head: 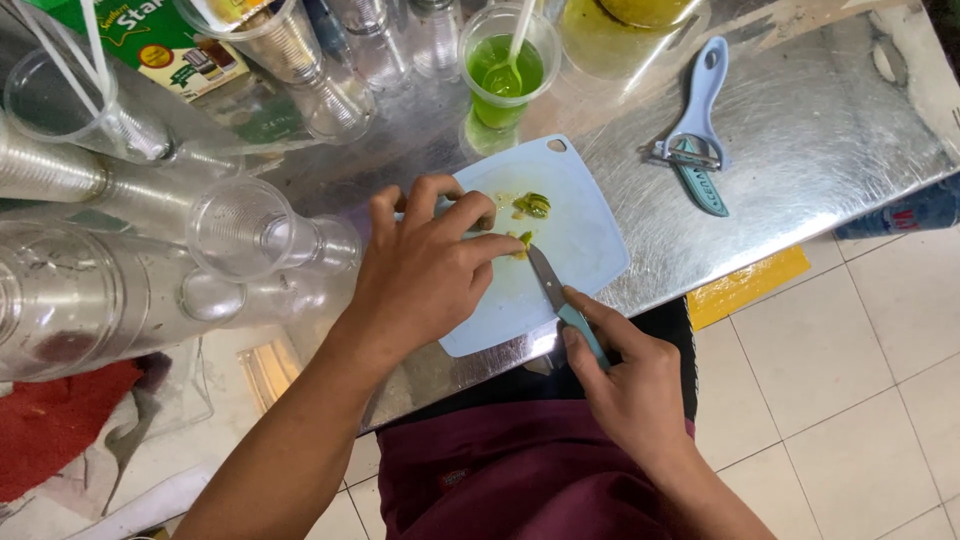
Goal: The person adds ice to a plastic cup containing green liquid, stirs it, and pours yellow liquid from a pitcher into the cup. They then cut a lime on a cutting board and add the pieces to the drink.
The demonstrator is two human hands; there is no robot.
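A light blue cutting board (590, 225) lies on a shiny metal counter (820, 140). My left hand (425, 270) rests on the board, fingertips pinning a small green fruit piece (522, 243). Another cut green piece (533, 205) lies just beyond it. My right hand (625, 375) grips a small knife (548, 278) by its teal handle, the blade tip touching the pinned piece.
A plastic cup of green liquid (505, 75) with a white spoon stands behind the board. A light blue peeler (697, 110) and a teal sheath (703, 185) lie to the right. Stacks of clear plastic cups (120, 260) crowd the left. White floor tiles (850, 380) lie below.
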